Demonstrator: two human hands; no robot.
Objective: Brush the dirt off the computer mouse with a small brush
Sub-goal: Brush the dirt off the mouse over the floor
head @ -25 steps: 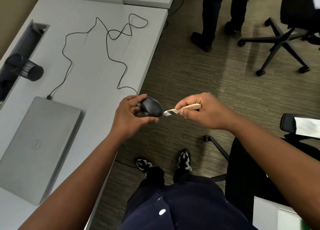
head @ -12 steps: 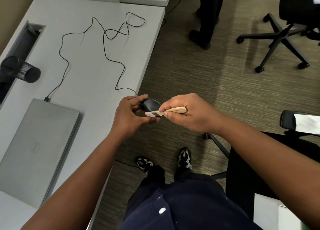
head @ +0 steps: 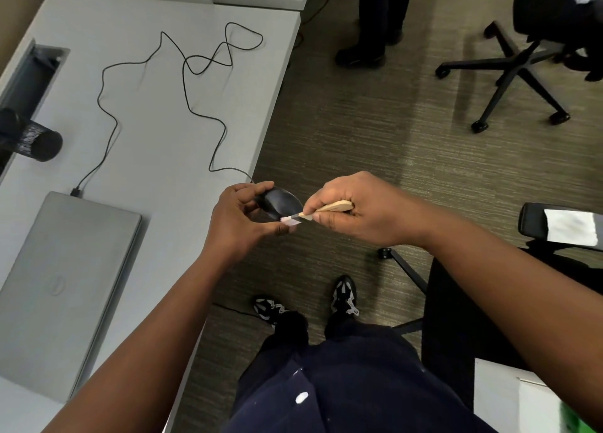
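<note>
Just off the desk (head: 156, 113) edge, the left hand (head: 238, 219) fingers wrap the light, smooth mouse (head: 281, 202) by its sides, while the right hand (head: 354, 210) pinches the stiff brush (head: 318, 211).

We are drawing the small brush (head: 318, 212) back across the computer mouse (head: 281, 202): half a second ago our right hand (head: 360, 212) was crowding our left hand (head: 241, 219), and now its bristles are sweeping the mouse's near edge.
</note>
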